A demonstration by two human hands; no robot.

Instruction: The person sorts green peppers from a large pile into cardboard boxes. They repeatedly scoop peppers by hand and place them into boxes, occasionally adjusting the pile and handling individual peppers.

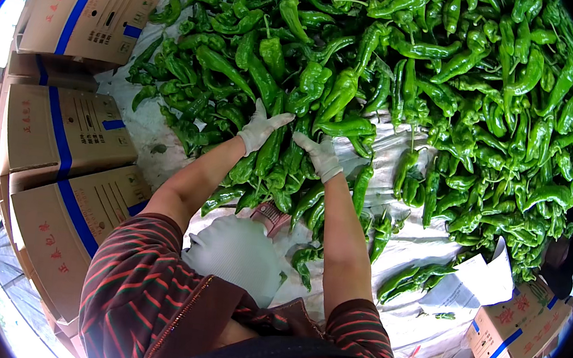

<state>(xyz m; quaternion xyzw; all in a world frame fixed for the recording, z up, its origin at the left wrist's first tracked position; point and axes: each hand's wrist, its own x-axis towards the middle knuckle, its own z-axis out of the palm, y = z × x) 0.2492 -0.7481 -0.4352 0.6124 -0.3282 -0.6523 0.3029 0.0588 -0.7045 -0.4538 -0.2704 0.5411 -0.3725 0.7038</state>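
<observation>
My left hand [263, 129], in a pale work glove, lies against the left side of a bunch of long green peppers [270, 151], thumb and a finger spread. Opposite it, my right hand [324, 158], gloved alike, cups the bunch from the right with its thumb on top. Both hands appear to hold these peppers between them; most of the right fingers are hidden under peppers. More green peppers [342, 93] are heaped just beyond my fingertips. Below the hands, a pinkish shoe [270, 217] shows partly beside a rounded, pale ribbed cloth shape [236, 255].
Cardboard cartons with blue stripes [61, 129] line the left side. A large pepper heap [503, 107] fills the right and far side. Whitish sheeting [338, 284] covers the ground. At lower right are a sheet of paper [485, 278], another carton [516, 334] and a red pen-like stick [411, 357].
</observation>
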